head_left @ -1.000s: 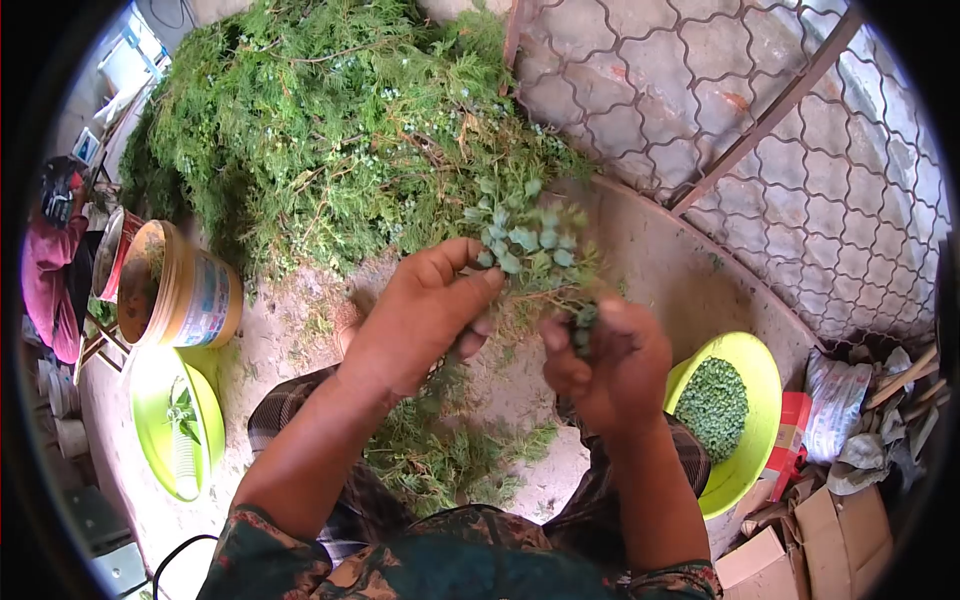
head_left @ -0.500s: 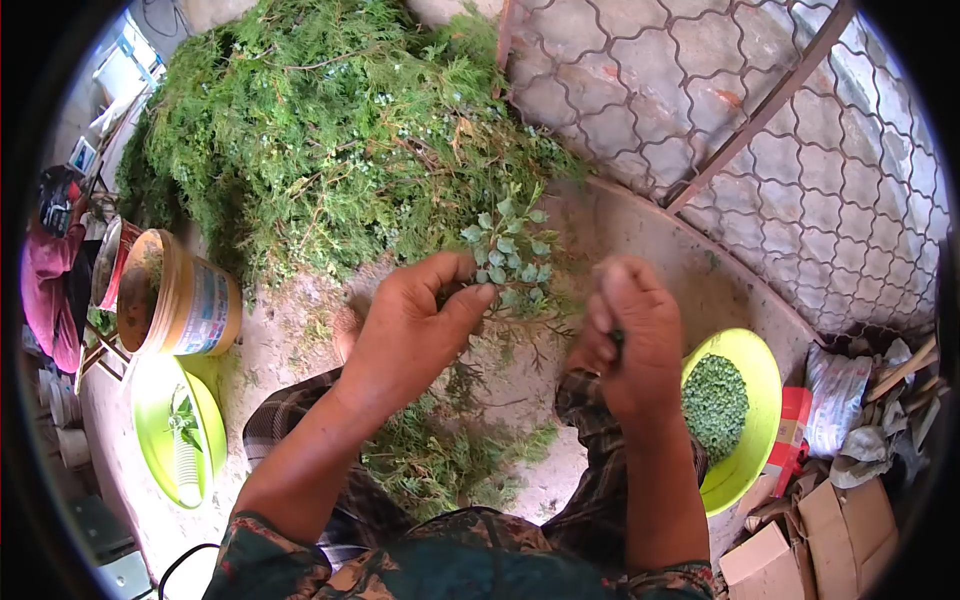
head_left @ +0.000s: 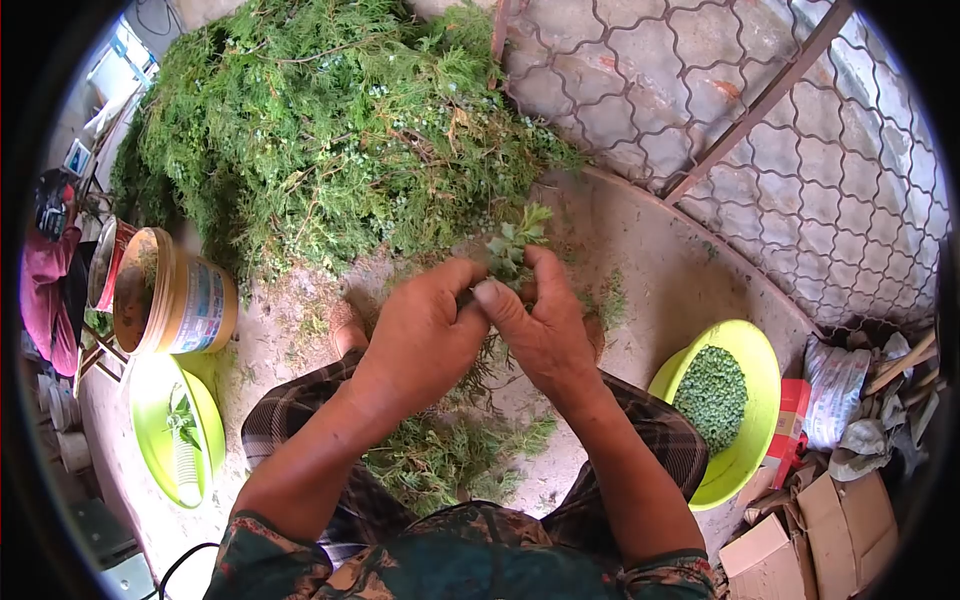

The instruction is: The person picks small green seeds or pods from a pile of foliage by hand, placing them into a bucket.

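Over the floor between my knees, my left hand (head_left: 422, 325) pinches a conifer sprig (head_left: 517, 238) with pale green cones, its fingers curled in. My right hand (head_left: 548, 328) meets it from the other side, thumb and fingers closing around the sprig's cones. The thumbs nearly touch, and the hands hide most of the stem. To the right stands a yellow-green basin (head_left: 767, 400) holding many small green cones (head_left: 710, 402). Ahead lies a large heap of conifer branches (head_left: 300, 140).
Stripped sprigs (head_left: 445, 455) lie between my legs. At left stand a yellow-green basin (head_left: 145, 425) with leaves and a ribbed white item, and a yellowish bucket (head_left: 205, 305). A metal lattice (head_left: 740, 130) rises at right, above cardboard (head_left: 835, 535) and a red box (head_left: 790, 425).
My right hand has moved left from beside the sprig onto it. The sprig's cones are now mostly covered by my fingers. The view has shifted slightly.
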The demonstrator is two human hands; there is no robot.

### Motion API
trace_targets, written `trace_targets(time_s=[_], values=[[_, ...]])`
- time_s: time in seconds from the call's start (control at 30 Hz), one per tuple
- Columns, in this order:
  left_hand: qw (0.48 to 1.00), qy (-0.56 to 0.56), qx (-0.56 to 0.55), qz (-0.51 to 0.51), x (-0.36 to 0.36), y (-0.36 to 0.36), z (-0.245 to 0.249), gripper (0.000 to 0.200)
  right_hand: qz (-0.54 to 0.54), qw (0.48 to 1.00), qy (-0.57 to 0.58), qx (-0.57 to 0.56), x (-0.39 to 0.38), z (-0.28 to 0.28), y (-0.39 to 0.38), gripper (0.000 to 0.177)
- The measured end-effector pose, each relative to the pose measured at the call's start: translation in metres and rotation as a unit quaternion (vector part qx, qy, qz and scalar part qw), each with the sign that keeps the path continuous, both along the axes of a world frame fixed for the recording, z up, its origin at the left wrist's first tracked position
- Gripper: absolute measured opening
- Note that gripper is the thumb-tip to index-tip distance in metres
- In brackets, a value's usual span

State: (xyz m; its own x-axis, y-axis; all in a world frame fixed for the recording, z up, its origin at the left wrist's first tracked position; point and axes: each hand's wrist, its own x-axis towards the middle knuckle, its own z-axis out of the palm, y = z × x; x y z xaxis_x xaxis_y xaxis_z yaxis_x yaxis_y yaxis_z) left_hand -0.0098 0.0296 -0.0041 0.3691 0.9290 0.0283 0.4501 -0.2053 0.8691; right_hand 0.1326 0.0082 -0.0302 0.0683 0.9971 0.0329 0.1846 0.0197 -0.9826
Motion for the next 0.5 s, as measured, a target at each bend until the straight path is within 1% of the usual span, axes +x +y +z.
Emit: trace_targets(time_s=[0.03,0.07,0.1,0.13,0.17,0.2,0.23,0.27,0.33,0.4,0.43,0.47,0.5], values=[[1.0,0.001,0.028,-0.007,0.0,0.0,0.002,0.016,-0.009,0.999,-0.033,0.011,-0.001,0.005,-0.001,0.058],[1.0,0.001,0.028,-0.007,0.0,0.0,0.004,0.016,-0.017,0.997,-0.065,0.022,-0.002,0.007,-0.002,0.053],[0.999,-0.006,-0.036,-0.012,0.0,0.0,0.005,0.016,-0.018,0.998,-0.065,0.021,-0.003,0.007,-0.001,0.053],[0.995,-0.014,-0.1,-0.018,0.0,0.0,0.007,0.016,-0.013,0.998,-0.05,0.022,-0.003,0.007,0.0,0.046],[0.995,-0.014,-0.1,-0.019,0.0,-0.001,0.011,0.016,-0.009,0.999,-0.035,0.024,-0.002,0.007,0.001,0.039],[0.984,-0.073,-0.165,0.009,-0.001,0.0,0.015,0.015,-0.009,0.999,-0.035,0.024,-0.001,0.003,0.001,0.039],[0.965,-0.129,-0.227,0.036,-0.001,0.001,0.017,0.016,-0.017,0.997,-0.063,0.051,-0.001,-0.002,0.002,0.033],[0.965,-0.127,-0.226,0.035,-0.004,0.003,0.018,0.016,-0.026,0.993,-0.09,0.077,0.0,-0.006,0.003,0.028],[0.968,-0.109,-0.221,0.046,-0.011,0.008,0.016,0.019,-0.012,0.994,-0.075,0.081,0.005,-0.005,0.004,0.025],[0.973,-0.1,-0.206,0.033,-0.01,0.008,0.014,0.019,0.003,0.995,-0.064,0.083,0.007,-0.001,0.002,0.022],[0.98,-0.082,-0.181,0.031,-0.008,0.008,0.013,0.02,-0.001,0.998,0.064,-0.029,0.007,0.005,0.001,0.019],[0.985,-0.064,-0.155,0.028,-0.007,0.007,0.012,0.02,-0.006,0.972,0.191,-0.139,0.006,0.011,-0.001,0.017],[0.985,-0.064,-0.155,0.028,-0.006,0.008,0.013,0.02,-0.007,0.972,0.191,-0.139,0.007,0.016,-0.002,0.017]])
